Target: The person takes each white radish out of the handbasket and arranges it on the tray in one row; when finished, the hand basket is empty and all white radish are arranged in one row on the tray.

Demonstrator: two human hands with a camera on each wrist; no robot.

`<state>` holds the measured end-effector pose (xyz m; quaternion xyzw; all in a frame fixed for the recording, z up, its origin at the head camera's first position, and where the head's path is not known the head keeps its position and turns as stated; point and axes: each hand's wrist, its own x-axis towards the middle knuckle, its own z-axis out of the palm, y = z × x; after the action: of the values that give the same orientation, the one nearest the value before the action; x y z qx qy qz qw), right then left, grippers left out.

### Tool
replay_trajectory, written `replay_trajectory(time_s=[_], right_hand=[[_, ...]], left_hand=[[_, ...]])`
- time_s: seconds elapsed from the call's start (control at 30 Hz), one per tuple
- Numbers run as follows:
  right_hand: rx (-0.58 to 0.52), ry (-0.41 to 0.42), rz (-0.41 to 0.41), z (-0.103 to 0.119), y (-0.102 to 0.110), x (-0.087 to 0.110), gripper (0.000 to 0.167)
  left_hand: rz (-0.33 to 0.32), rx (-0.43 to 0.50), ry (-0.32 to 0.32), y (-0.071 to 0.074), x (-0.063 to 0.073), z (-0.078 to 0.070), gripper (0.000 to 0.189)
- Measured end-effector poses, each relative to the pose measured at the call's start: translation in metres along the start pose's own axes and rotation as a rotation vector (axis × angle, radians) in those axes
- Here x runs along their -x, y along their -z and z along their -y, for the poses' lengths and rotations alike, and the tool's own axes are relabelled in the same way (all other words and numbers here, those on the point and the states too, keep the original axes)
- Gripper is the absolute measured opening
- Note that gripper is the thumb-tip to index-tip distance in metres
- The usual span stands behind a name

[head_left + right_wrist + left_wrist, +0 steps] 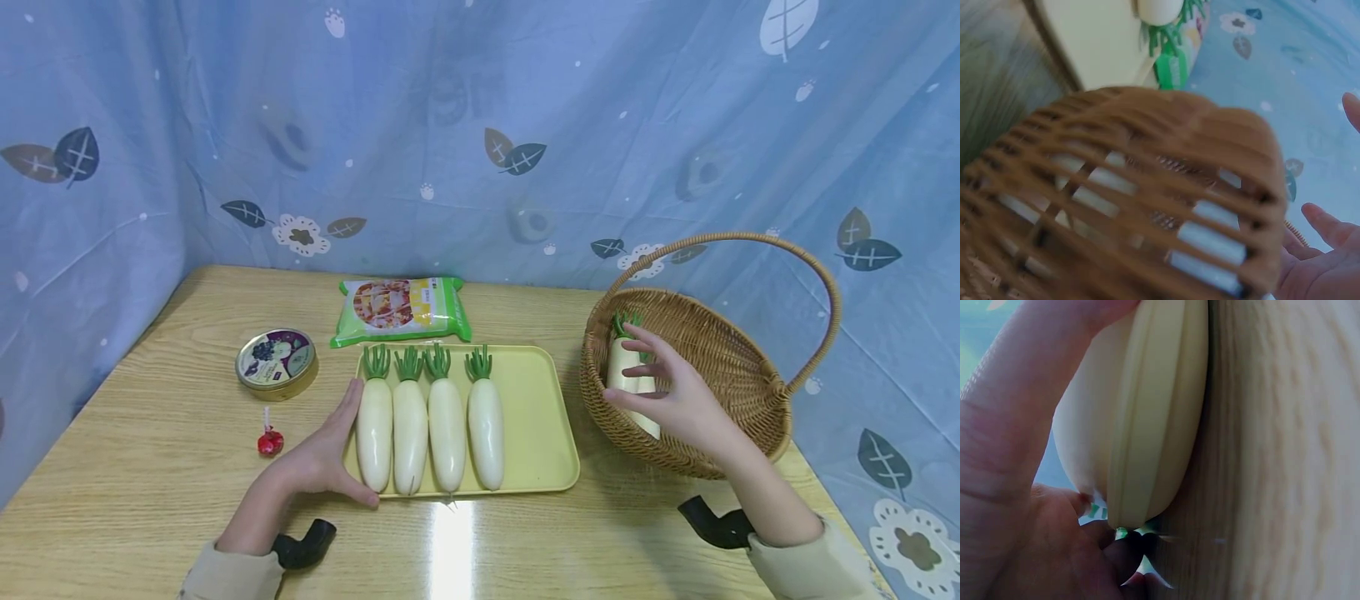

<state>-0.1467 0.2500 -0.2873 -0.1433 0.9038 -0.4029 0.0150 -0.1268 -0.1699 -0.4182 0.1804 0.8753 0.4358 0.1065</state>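
White radish (627, 379) in the basket (720, 358) looks smooth, stiff, light: grasp mid-body; both hands spread, holding nothing.

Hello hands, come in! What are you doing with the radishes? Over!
Left hand open, touching the yellow tray edge. Right hand open over a radish in the basket. Nothing in the way.

four white radishes (429, 429) on tray (542, 417), others, perhaps two, (624, 375) in basket (738, 367)
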Motion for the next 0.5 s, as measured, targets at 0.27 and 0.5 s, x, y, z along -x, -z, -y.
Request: replay_trajectory(time_s=[0.27, 0.5], right_hand=[[0.065, -0.015, -0.018, -0.011, 0.008, 0.002, 0.081], [0.090, 0.001, -0.036, -0.024, 0.013, 0.001, 0.082]], left_hand=[[0.000, -0.012, 0.002, 0.000, 0.000, 0.001, 0.151], [0.002, -0.007, 0.002, 0.000, 0.000, 0.001, 0.150]])
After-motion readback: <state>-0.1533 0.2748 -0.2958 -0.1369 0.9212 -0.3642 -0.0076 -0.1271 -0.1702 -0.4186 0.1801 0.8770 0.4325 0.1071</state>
